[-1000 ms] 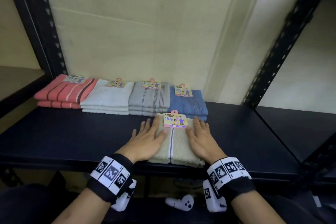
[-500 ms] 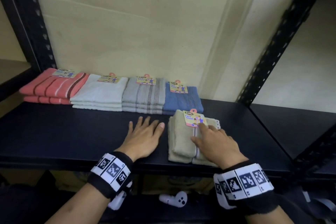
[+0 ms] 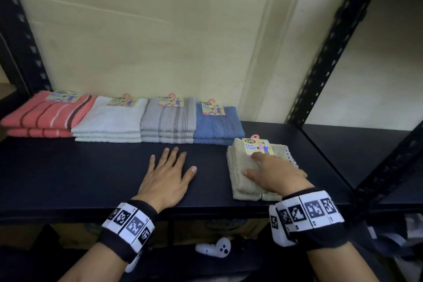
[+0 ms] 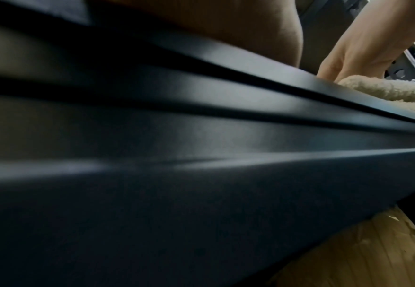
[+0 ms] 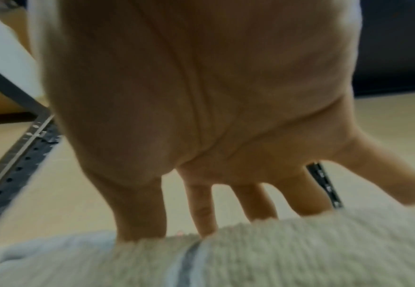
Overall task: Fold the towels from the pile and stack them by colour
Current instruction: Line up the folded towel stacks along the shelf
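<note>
Item: folded beige terry face towel [image 3: 246, 168], front right of black metal shelf [image 3: 91, 174], beside blue stack [image 3: 218, 125]. Soft, light, limp; lift under folded edges. Right hand [image 3: 273, 170] flat on it; left hand [image 3: 168, 175] released, flat on shelf.

Your head camera looks forward and down from in front of the dark shelf [image 3: 68, 178], taking in its whole front edge, the back wall and both wrists. Your left wrist camera sits low, just under the shelf's front edge [image 4: 201, 136], facing along it toward the right end, very near the metal. Your right wrist camera sits close above the beige towel [image 5: 299, 252], looking along the palm toward the wall. All three views share that towel [image 3: 242, 174] near the front right corner.
</note>
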